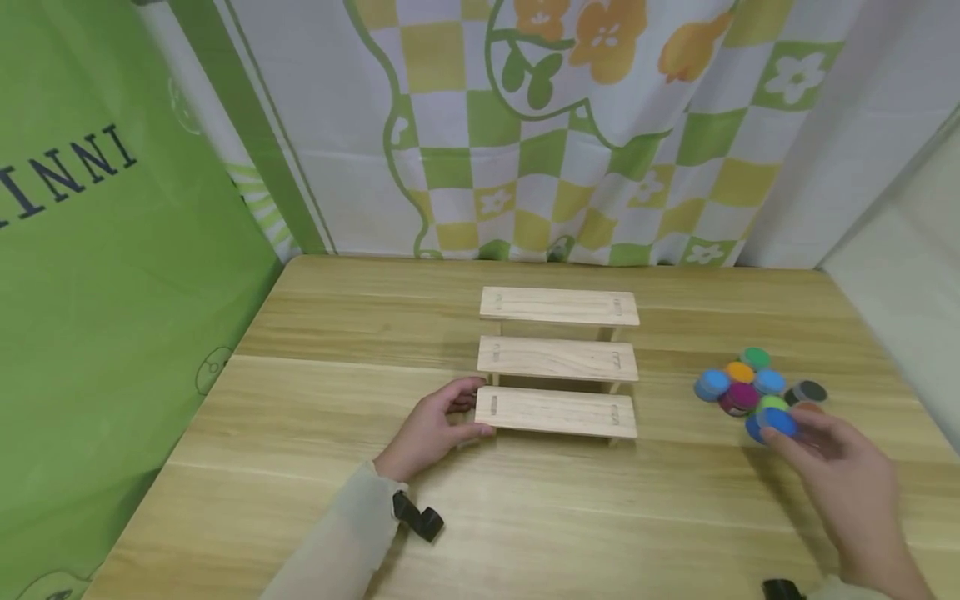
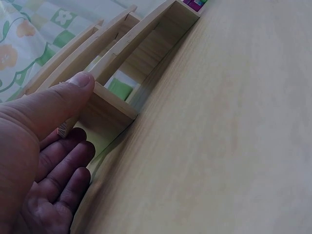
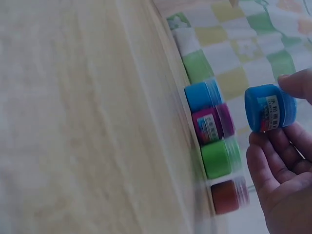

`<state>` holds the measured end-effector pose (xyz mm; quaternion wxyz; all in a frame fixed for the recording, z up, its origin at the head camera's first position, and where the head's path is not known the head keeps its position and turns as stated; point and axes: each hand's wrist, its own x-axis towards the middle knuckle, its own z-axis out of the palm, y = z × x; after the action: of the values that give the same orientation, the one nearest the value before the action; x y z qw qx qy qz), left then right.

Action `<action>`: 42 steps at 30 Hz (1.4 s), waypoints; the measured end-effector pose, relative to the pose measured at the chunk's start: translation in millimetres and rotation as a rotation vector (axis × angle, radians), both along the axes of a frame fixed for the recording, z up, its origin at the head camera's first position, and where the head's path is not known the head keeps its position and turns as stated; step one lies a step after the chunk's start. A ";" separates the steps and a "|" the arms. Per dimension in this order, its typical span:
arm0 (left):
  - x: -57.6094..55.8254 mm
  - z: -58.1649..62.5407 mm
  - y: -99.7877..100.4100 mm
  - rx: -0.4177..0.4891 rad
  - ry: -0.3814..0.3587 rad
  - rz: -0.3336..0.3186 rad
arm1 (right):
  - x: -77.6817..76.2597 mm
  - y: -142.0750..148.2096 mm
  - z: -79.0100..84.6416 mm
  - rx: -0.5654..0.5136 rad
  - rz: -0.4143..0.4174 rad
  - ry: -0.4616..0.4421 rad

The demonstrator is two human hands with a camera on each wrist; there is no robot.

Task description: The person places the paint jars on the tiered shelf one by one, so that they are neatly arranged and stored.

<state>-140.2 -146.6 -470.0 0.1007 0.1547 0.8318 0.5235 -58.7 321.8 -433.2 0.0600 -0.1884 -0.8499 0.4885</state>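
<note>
A three-step wooden display stand [image 1: 557, 358] stands on the table. My left hand [image 1: 438, 425] holds the left end of its lowest step; in the left wrist view the thumb [image 2: 73, 92] lies against the plank's end, with some fingers loosely bent below. My right hand [image 1: 855, 475] pinches a blue paint jar [image 3: 268, 108] by its lid and base, raised off the table. Below and behind it is a cluster of paint jars: light blue [image 1: 711, 385], purple [image 1: 739, 398], orange [image 1: 739, 372], green [image 1: 755, 358], black [image 1: 810, 392] and others, including a red-brown jar [image 3: 225, 197] and a light green jar [image 3: 217, 160].
The wooden table [image 1: 300, 400] meets a checked, flowered curtain [image 1: 555, 192] at its back edge. Green cloth [image 1: 112, 333] hangs along the left side, and a pale wall [image 1: 900, 250] rises on the right. Each sleeve has a black strap [image 1: 418, 517] at the wrist.
</note>
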 end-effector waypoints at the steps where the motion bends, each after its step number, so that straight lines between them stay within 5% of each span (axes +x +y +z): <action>1: 0.0 -0.5 0.1 0.001 -0.001 0.002 | -1.2 -1.5 1.6 0.007 0.014 0.012; 13: -0.4 -2.3 1.4 -0.002 0.006 -0.002 | -18.7 -29.4 19.8 0.075 0.161 0.061; 28: -0.6 -2.4 1.0 -0.022 0.007 -0.004 | -41.9 -67.2 39.0 0.200 0.295 0.280; 42: 0.6 -1.9 0.9 -0.005 0.019 -0.005 | -64.5 -102.8 57.6 0.162 0.388 0.354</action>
<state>-139.6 -145.6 -471.9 0.0946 0.1614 0.8336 0.5198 -123.3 219.0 -375.5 0.1276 0.0717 -0.8827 0.4465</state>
